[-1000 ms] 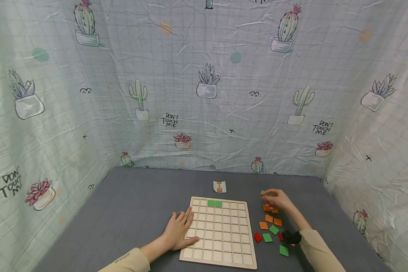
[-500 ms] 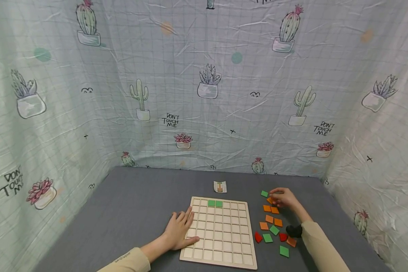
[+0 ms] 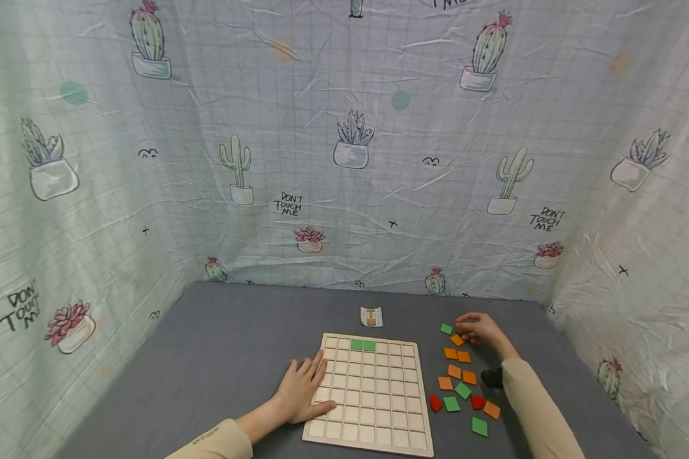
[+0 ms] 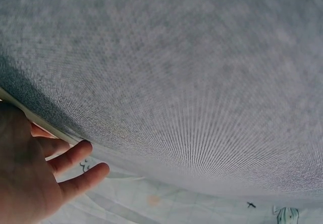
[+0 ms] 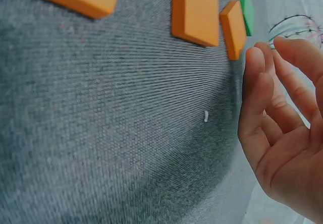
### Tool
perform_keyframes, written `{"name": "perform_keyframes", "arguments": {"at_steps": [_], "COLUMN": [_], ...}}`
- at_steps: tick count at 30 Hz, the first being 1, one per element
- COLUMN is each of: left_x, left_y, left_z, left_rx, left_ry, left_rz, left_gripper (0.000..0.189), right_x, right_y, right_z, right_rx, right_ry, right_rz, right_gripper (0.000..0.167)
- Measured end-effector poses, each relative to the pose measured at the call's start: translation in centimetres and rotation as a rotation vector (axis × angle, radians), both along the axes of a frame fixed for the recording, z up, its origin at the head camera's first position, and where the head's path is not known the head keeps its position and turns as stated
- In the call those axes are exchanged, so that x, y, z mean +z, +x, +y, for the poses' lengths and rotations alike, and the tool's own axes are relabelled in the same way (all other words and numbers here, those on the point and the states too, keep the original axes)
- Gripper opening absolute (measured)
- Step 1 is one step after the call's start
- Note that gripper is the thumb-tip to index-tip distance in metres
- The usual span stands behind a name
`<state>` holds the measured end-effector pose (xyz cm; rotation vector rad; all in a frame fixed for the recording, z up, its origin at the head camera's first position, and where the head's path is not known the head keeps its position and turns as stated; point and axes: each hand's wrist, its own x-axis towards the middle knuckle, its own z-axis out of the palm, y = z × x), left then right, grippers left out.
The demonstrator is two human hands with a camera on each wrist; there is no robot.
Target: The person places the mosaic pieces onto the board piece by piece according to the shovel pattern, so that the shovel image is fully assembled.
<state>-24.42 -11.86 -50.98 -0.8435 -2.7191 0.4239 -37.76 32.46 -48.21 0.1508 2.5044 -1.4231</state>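
Observation:
My left hand lies on the left edge of a wooden grid board, fingers spread. In the left wrist view, the left hand's fingers stretch out beside the board's edge. My right hand hovers at the far end of the loose tiles, its fingers loosely bent and nothing seen between them. Closest to its fingertips are an orange tile and a green tile. The right wrist view shows that orange tile just beyond the fingers. Two green tiles sit side by side in the board's far row.
Several orange, green and red tiles lie scattered right of the board, among them a red tile and a green tile. A small printed card rests behind the board on the grey table. Patterned curtain surrounds the table.
My right hand has moved to the right, off the far green tile, leaving it and the orange tile beside it uncovered. The left hand has stayed on the board.

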Motion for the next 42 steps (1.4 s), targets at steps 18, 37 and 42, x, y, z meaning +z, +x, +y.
{"name": "perform_keyframes", "arguments": {"at_steps": [18,37,42], "left_x": [0.0,0.1,0.2], "left_y": [0.0,0.0,0.0], "left_z": [-0.2,-0.1,-0.1], "left_rx": [-0.004,-0.007,-0.007], "left_ry": [0.012,0.026,0.026], "left_rz": [-0.009,-0.025,-0.032], "left_gripper": [0.085,0.085,0.084], "right_x": [-1.1,-0.7,-1.0], "right_y": [-0.8,-0.7,-0.9], "right_z": [-1.4,-1.0,-1.0], "right_rx": [0.03,-0.047,-0.056], "right_ry": [0.191,0.217,0.24], "right_rz": [0.047,0.018,0.021], "right_gripper": [0.034,0.042,0.042]}}
